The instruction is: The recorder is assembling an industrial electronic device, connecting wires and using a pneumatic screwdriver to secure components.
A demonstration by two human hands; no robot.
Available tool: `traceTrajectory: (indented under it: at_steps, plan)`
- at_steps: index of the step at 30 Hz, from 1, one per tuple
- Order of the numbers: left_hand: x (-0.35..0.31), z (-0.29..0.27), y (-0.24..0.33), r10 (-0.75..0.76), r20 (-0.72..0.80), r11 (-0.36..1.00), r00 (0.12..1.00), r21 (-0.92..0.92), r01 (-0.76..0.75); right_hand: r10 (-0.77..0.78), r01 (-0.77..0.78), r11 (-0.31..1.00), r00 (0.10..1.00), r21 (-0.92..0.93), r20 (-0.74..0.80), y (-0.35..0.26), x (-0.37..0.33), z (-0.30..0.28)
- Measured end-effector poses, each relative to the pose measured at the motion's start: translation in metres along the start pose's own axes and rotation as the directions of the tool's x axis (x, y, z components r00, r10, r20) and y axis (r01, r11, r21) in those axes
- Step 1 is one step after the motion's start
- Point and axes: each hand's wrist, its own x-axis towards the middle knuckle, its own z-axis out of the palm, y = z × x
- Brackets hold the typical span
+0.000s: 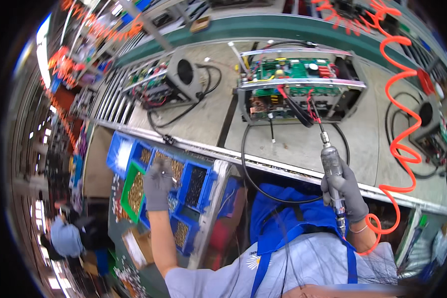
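My right hand, in a grey glove, is wrapped round a silver pneumatic screwdriver. Its long bit points up and away, into the front of an open metal chassis with green circuit boards and red and black wires. Over on the left, my grey-gloved left hand is above the blue parts bins, its fingers curled in at a bin of brass-coloured screws. Small shiny spots show at the fingers, too small to name. Beside that hand stands a green bin of brass-coloured small parts.
An orange coiled air hose runs down the right side to the screwdriver. A second chassis with a black cable stands left on the bench, another unit far right. A black cable loops over the bench edge. One person is at lower left.
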Motion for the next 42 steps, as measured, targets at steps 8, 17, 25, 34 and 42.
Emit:
traceTrajectory:
  at_steps: [8,17,25,34,42]
  plan:
    - [0.056,0.122,-0.092,0.049,0.193,0.537,0.980,0.822,-0.189,-0.028,0.040,0.996,0.989,0.075,-0.147,0.011,-0.037,-0.008]
    - [0.149,0.289,-0.139,-0.082,0.744,0.149,0.663,0.667,-0.730,-0.060,0.053,0.995,0.995,0.081,0.081,-0.006,0.011,0.042]
    - [0.228,0.325,-0.144,-0.393,0.763,-0.184,0.513,0.481,-0.857,-0.057,0.050,0.996,0.994,0.076,0.094,-0.009,0.020,0.045]
    - [0.238,0.339,-0.147,-0.548,0.584,-0.220,0.598,0.590,-0.777,-0.112,0.038,0.946,0.970,0.321,0.215,0.015,0.031,0.038]
    - [0.258,0.325,-0.146,-0.576,0.535,-0.131,0.618,0.686,-0.716,-0.053,0.018,0.969,0.990,0.247,0.133,0.007,0.024,0.055]
